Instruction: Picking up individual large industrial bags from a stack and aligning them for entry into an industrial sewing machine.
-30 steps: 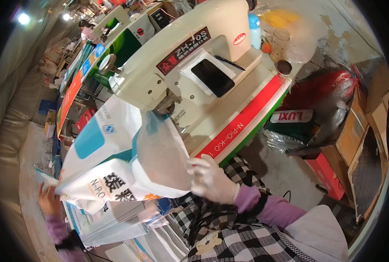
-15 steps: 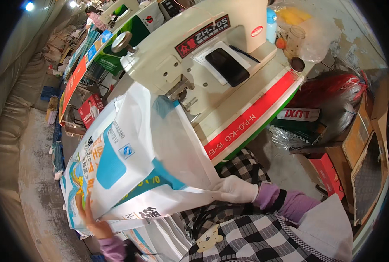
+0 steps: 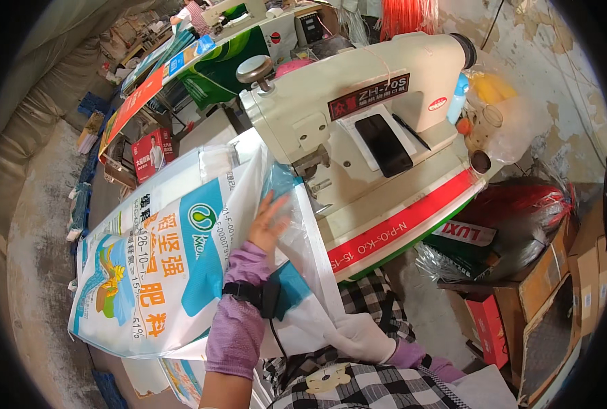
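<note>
While the bag spreads out to the left of the machine, its upper end close by it, I can see the left hand laid upon it, bare fingers spread apart. Below the machine, the white-gloved right hand has its fingers clamped on the bag's edge. Under the machine's arm lie a phone and a pen; left of the machine, beyond the bag, stands a red box.

A large white sack, printed in blue, orange and black, spreads slantwise and creased to the left of a cream sewing machine, its upper corner at the stitching head, translucent film along the nearest edge.
</note>
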`<state>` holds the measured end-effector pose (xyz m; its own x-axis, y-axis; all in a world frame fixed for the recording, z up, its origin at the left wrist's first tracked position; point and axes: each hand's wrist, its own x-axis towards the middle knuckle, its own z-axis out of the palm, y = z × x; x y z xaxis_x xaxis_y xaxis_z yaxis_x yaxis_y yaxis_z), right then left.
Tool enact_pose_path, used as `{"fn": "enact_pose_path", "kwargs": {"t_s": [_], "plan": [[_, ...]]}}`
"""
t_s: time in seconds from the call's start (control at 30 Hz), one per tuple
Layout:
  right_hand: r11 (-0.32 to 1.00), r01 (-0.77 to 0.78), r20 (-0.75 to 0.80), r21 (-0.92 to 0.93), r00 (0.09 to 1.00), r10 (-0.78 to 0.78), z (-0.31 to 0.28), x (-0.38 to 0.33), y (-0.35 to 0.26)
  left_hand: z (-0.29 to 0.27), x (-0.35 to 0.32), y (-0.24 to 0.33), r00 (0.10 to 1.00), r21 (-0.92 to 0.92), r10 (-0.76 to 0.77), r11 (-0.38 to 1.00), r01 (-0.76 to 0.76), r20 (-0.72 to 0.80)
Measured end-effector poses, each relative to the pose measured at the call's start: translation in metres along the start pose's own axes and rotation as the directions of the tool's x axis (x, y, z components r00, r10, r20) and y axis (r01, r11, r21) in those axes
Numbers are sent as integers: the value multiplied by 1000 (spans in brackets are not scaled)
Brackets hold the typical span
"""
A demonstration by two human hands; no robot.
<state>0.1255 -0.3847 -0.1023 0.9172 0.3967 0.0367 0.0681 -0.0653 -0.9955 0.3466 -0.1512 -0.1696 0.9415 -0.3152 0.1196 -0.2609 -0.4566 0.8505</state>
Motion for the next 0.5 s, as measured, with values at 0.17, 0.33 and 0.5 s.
{"fn": "enact_pose_path", "kwargs": {"t_s": [0.17, 0.33, 0.5], "plan": [[981, 136, 84, -137, 989, -126, 1, 9, -16, 27, 5, -3, 990, 381, 1, 923, 52, -140], [853, 395, 186, -341, 918, -351, -12, 0, 31, 75, -44, 42, 986, 524, -104, 837, 157, -129], [982, -185, -2, -45, 983, 185, -38, -10, 65, -19, -170, 189, 750, 485, -69, 801, -351, 658]]}}
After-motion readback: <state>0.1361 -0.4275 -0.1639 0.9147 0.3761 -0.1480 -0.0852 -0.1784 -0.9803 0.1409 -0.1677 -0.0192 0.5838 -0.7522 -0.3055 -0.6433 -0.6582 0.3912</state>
